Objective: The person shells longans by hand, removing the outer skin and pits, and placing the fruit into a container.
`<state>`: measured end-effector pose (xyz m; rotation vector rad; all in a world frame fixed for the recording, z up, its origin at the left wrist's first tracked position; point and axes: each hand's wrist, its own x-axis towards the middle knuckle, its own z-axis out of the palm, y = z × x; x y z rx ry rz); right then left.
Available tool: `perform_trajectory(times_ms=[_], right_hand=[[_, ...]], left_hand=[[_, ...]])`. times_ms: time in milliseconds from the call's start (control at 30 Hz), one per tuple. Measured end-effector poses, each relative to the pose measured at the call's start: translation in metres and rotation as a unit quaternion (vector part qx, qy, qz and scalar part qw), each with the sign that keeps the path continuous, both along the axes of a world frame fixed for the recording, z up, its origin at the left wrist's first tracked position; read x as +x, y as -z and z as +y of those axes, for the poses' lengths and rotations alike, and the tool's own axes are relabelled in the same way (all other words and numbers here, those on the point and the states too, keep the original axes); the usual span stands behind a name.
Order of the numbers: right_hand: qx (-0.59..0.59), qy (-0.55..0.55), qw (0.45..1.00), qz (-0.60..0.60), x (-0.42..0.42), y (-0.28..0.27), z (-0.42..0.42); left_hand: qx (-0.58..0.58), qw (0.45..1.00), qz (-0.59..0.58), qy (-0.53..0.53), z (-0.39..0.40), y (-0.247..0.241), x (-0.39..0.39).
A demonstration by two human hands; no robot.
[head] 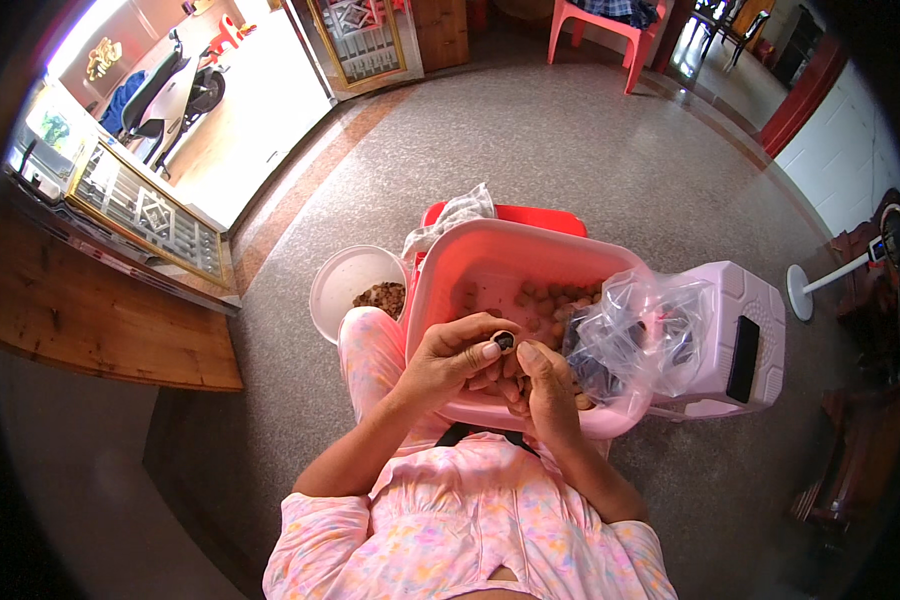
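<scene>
Between the thumb and forefinger of my left hand (457, 352) is a dried longan (503, 342), its thin tan shell broken open over dark flesh. My right hand (546, 379) is close beside it, thumb and fingers bent together; whether they pinch a bit of shell is too small to tell. Both hands are above a pink plastic tub (461, 259). Whole brown longans (551, 301) lie on the tub's floor, partly hidden by my hands. A clear plastic bag (637, 330) with dark contents at its lower left drapes over the tub's right rim.
Brown shell-like pieces (382, 298) lie in a white bucket (337, 281) by my left knee. A grey cloth (457, 214) hangs at the tub's far left corner, over a red container (544, 217). A lilac plastic stool (750, 300) adjoins the tub's right side.
</scene>
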<state>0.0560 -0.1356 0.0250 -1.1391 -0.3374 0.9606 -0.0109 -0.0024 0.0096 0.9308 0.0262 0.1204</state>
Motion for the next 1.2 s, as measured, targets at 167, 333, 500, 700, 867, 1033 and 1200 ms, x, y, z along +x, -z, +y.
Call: perform_trajectory(times_ms=[167,333,500,700,867,1033,1200], right_hand=[[0.001,0.029,0.999,-0.046,-0.005,-0.003,0.003],[-0.008,0.062,0.992,-0.109,-0.009,0.018,0.004],[-0.064,0.106,0.921,-0.370,-0.014,0.026,0.004],[-0.108,0.094,0.901,-0.410,-0.016,0.028,0.006],[-0.128,0.125,0.887,-0.424,-0.018,0.034,0.011],[-0.047,0.079,0.978,-0.188,-0.011,0.044,0.015],[-0.017,0.029,0.997,0.062,-0.004,0.022,0.004]], left_hand=[[0.081,0.995,-0.005,-0.061,-0.006,0.004,-0.001],[0.163,0.980,-0.004,-0.111,-0.014,-0.003,-0.002],[0.147,0.981,0.010,-0.122,-0.020,-0.005,-0.004],[0.064,0.987,0.066,-0.131,-0.024,-0.001,-0.002],[-0.059,0.983,0.118,-0.125,-0.026,0.000,-0.002],[-0.053,0.980,0.128,-0.140,-0.024,0.006,0.001],[-0.172,0.968,0.160,-0.090,-0.018,0.001,-0.002]])
